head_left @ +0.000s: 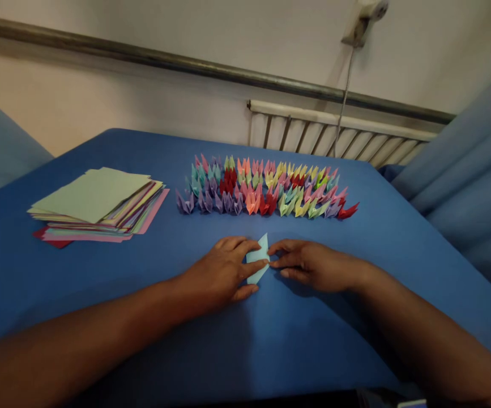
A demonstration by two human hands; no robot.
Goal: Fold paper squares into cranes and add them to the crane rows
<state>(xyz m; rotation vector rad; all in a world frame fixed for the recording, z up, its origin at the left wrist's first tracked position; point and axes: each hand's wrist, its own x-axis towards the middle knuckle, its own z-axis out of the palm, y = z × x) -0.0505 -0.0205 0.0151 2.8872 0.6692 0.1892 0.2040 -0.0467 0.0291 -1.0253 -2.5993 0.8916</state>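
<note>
A small light-blue folded paper (259, 262) lies on the blue tablecloth (270, 340) in front of me. My left hand (222, 272) presses on its left side, fingers curled over the fold. From the right, my right hand (313, 264) pinches the paper's edge with its fingertips. Both hands rest on the cloth and meet at the paper.
Several rows of small folded paper pieces (266, 187) in many colours stand behind my hands. A stack of coloured square sheets (98, 207) lies at the left. A wall rail (186, 62) and a radiator (338, 133) are behind the table, blue fabric (470, 170) at right.
</note>
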